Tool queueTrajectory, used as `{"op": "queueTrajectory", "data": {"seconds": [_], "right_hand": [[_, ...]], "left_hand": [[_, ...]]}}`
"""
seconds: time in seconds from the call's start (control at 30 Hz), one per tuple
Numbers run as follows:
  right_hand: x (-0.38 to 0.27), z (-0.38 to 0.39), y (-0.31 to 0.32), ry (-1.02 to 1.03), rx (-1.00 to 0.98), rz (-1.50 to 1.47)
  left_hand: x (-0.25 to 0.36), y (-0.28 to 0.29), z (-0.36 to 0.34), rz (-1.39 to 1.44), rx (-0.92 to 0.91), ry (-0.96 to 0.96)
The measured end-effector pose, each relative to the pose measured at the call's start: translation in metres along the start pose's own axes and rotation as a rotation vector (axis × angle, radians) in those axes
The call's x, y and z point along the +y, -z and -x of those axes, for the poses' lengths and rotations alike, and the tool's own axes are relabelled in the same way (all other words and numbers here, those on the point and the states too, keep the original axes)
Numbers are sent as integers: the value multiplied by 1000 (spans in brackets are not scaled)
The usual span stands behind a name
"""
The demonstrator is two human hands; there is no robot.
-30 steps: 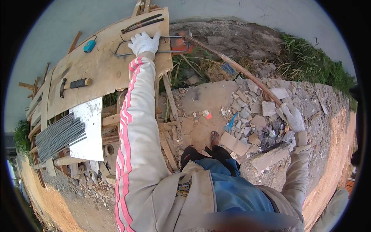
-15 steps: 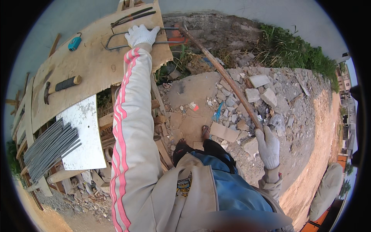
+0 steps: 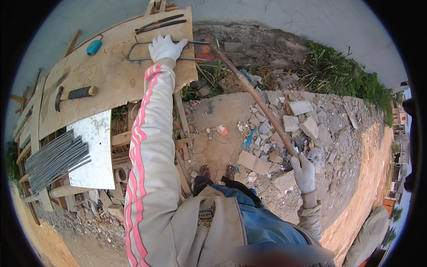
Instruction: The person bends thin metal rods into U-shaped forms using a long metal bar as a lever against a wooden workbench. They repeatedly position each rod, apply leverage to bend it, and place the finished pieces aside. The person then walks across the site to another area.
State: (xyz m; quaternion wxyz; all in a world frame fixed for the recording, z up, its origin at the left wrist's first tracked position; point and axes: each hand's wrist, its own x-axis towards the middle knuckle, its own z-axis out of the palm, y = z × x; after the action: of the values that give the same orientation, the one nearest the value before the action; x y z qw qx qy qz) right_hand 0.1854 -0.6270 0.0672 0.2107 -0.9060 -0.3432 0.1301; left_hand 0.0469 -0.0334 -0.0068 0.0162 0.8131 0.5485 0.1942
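My left hand (image 3: pixel 165 48), in a white knit glove, presses down over a bent steel rod (image 3: pixel 138 58) on the plywood bench top (image 3: pixel 111 66). Its fingers lie across the upper side of the rod and the thumb points out to the right. The rod forms a long, narrow loop, its right ends reaching a reddish block (image 3: pixel 205 51) at the bench edge. From there a long rusty pipe (image 3: pixel 260 101) slopes down to the right. My gloved right hand (image 3: pixel 304 173) is closed round the pipe's near end.
On the bench lie long-handled pincers (image 3: pixel 161 24), a teal tape measure (image 3: pixel 94 47) and a hammer (image 3: pixel 73 94). Cut steel rods (image 3: pixel 58 160) rest on a white panel (image 3: pixel 95 147). Broken blocks and rubble (image 3: pixel 291 122) cover ground right of my feet; a wall (image 3: pixel 284 13) stands behind.
The pipe's near end has swung slightly left and toward me with my right hand. My feet now stand nearly level, and the view has tilted a little. My left hand stays on the rod.
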Motion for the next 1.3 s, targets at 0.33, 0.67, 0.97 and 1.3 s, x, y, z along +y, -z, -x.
{"op": "queueTrajectory", "data": {"seconds": [0.33,0.67,0.97,1.3], "right_hand": [[-31,22,2,-260,-364,-250],[-29,19,2,-457,-740,-989],[-61,59,-53,-673,-817,-1127],[-83,79,-113,-676,-850,-1248]], "left_hand": [[-1,0,1,11,10,-3],[-2,-5,0,-4,41,-11],[-1,-12,0,-46,66,-39],[-2,-14,-1,-83,73,-48]]}}
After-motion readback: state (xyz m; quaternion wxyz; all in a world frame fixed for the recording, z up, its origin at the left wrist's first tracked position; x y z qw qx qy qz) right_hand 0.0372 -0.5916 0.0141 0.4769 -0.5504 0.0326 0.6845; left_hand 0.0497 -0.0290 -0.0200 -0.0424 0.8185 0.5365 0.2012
